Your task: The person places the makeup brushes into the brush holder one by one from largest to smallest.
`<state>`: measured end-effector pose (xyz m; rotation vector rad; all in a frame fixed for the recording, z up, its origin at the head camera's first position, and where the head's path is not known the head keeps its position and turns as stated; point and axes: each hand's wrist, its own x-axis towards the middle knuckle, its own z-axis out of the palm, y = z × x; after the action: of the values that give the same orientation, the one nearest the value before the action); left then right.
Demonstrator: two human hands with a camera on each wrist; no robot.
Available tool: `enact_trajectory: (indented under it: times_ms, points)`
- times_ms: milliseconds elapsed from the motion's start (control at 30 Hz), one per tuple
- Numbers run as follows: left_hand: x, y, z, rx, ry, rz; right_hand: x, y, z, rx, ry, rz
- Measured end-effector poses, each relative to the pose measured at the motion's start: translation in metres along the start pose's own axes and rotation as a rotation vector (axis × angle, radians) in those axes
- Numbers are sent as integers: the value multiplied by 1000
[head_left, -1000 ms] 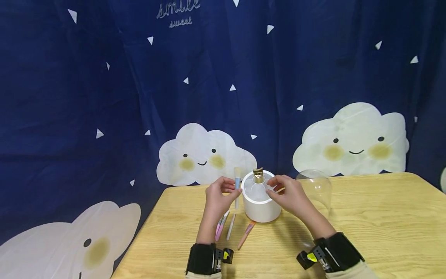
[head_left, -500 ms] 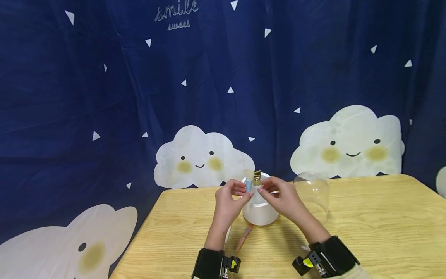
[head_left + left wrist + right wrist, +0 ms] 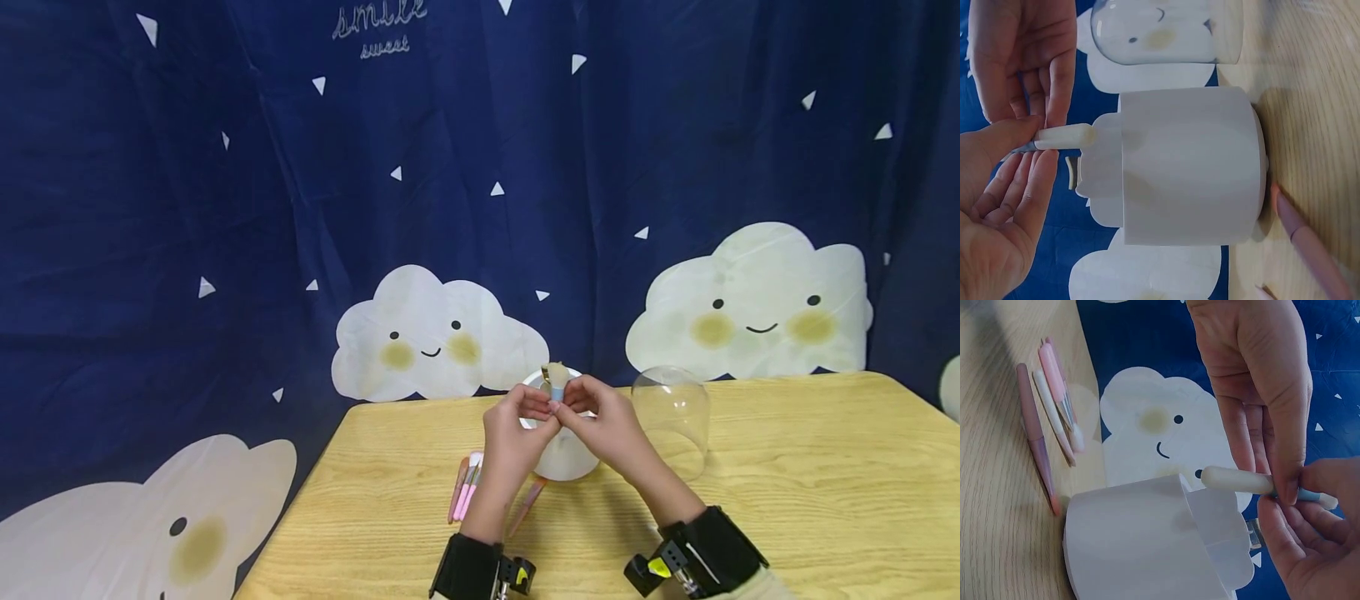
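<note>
A makeup brush (image 3: 557,392) with cream bristles, a blue band and a white handle stands upright, bristles up, above a round white holder (image 3: 566,458). My left hand (image 3: 513,429) pinches it between thumb and fingers. From the other side my right hand (image 3: 611,421) pinches it too, and the two thumbs meet at the brush. In the left wrist view the white handle end (image 3: 1066,137) points down at the cloud-shaped insert (image 3: 1105,175) inside the holder. The handle's tip is apart from the holder's floor. A gold knob (image 3: 1255,534) tops the insert, partly covered by the brush in the head view.
Several pink and white brushes (image 3: 467,487) lie on the wooden table (image 3: 360,517) left of the holder. An orange-tipped brush (image 3: 528,504) lies just in front of it. A clear dome cover (image 3: 671,417) stands to the right. Behind hangs a dark blue curtain (image 3: 450,125).
My left hand has carried the brush rightward from beside the holder to above it. It has met my right hand, which has shifted only slightly and now pinches the brush too.
</note>
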<state>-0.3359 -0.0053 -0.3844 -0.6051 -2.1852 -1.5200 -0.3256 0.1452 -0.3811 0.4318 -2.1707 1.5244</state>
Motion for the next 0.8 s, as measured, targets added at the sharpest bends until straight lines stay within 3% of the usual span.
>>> enact_trajectory:
  times_ms: [300, 600, 800]
  points:
    - [-1, 1, 0, 26, 1, 12, 0, 1, 1, -17, 14, 11]
    - [0, -2, -2, 16, -26, -21, 2, 2, -4, -77, 45, 4]
    - [2, -3, -9, 88, 46, -54, 7, 1, -17, -121, 101, 23]
